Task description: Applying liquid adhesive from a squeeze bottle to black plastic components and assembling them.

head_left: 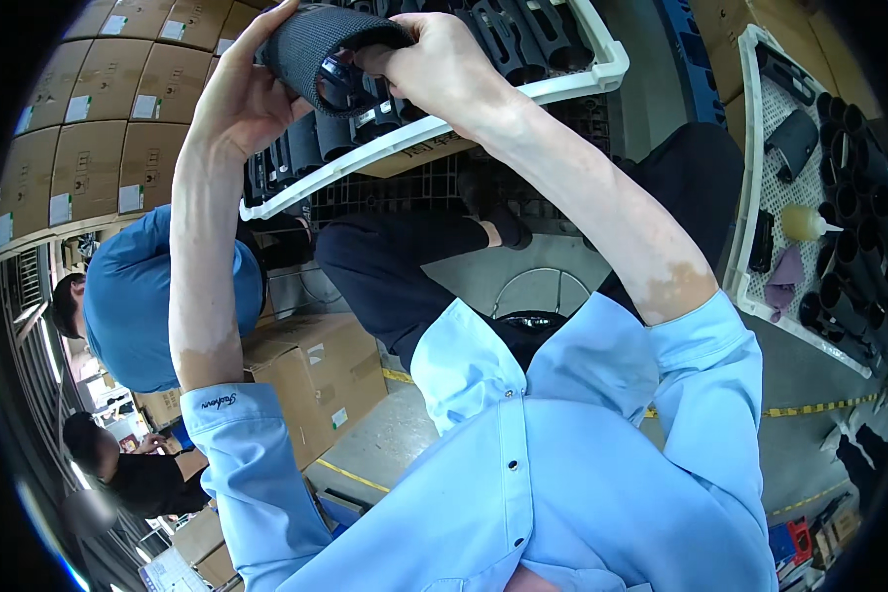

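A black mesh-covered tube [309, 49], which looks like a speaker shell, is up at the top of the view with its open end facing down toward me. Around its left side wraps my left hand [242, 104], fingers closed on it. My right hand [444, 69] pinches at the rim of the opening, with the fingertips partly hidden inside. Something dark and shiny shows within the tube, too shadowed to name. Beneath both hands lies a white tray [434, 125] holding rows of similar black shells [508, 44].
Stacked cardboard boxes [89, 168] stand at the far left, and another box [316, 380] is on the floor. A person in blue [158, 296] sits close by my left arm. On the right, a white tray [750, 197] holds black tubes, a yellowish squeeze bottle [802, 222] and a purple cloth [785, 279].
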The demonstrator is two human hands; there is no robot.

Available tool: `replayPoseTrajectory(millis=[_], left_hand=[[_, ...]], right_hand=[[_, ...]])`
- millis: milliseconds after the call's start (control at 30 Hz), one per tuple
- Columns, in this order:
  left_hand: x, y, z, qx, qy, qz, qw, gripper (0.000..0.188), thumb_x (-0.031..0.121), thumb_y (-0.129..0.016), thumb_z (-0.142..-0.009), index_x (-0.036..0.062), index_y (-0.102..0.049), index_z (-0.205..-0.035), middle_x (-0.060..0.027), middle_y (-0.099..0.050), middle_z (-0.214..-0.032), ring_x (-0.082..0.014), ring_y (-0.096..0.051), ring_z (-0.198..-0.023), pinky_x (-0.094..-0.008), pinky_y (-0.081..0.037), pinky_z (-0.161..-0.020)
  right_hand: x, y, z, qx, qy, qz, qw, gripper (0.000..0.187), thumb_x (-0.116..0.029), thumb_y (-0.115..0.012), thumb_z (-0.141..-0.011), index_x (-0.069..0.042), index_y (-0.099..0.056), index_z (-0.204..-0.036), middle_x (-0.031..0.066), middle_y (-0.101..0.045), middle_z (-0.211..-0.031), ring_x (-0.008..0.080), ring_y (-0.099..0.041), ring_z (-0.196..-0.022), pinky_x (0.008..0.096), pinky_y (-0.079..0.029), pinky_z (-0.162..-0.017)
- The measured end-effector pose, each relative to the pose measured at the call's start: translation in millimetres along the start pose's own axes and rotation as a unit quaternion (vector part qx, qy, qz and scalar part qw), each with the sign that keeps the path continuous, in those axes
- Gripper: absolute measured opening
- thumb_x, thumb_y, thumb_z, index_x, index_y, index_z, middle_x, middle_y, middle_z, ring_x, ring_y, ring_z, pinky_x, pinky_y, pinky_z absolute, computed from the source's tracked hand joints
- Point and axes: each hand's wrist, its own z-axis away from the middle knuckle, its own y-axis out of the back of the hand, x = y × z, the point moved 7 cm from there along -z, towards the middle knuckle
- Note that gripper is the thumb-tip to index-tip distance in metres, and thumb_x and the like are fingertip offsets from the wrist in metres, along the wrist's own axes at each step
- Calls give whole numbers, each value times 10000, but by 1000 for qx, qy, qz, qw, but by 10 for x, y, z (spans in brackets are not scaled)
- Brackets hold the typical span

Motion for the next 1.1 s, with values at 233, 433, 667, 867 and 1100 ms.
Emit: replayPoseTrajectory(millis=[233, 433, 667, 867, 1100], left_hand=[[-48, 1, -23, 8, 4, 0, 1000, 662, 417, -819, -827, -43, -552, -1221, -109, -591, -1051, -169, -672, -861, -229, -576, -696], [-71, -26, -58, 9, 4, 2, 1000, 690, 409, -824, -823, -50, -527, -1243, -119, -579, -1073, -180, -669, -879, -233, -586, -669], [-85, -43, -85, 10, 9, -1, 1000, 724, 400, -830, -818, -58, -498, -1268, -131, -565, -1100, -193, -667, -900, -238, -597, -637], [-105, -44, -105, 14, 12, -2, 1000, 754, 392, -836, -814, -66, -473, -1290, -141, -553, -1122, -204, -664, -918, -243, -606, -609], [-121, -54, -147, 8, 19, -1, 1000, 773, 389, -839, -811, -65, -457, -1307, -149, -545, -1135, -211, -663, -930, -251, -612, -597]], right_hand=[[-24, 24, -52, 17, 13, 12, 1000, 291, -134, -621, -920, 112, -681, -1064, 217, -706, -910, 265, -685, -707, 314, -582, -632], [23, 77, 63, 17, 4, -87, 996, 281, -145, -653, -915, 87, -688, -1068, 179, -707, -877, 198, -651, -627, 261, -536, -546], [37, 133, 108, -58, -36, -166, 984, 222, -148, -682, -900, 59, -714, -973, 120, -691, -761, 127, -572, -476, 200, -446, -424], [92, 118, 117, -55, -62, -28, 996, 253, -186, -650, -959, 59, -707, -931, 80, -641, -700, 97, -539, -473, 175, -403, -424], [256, 79, 10, -10, -61, -84, 995, 213, -122, -660, -888, 60, -716, -794, 85, -638, -606, 112, -524, -385, 200, -412, -347]])
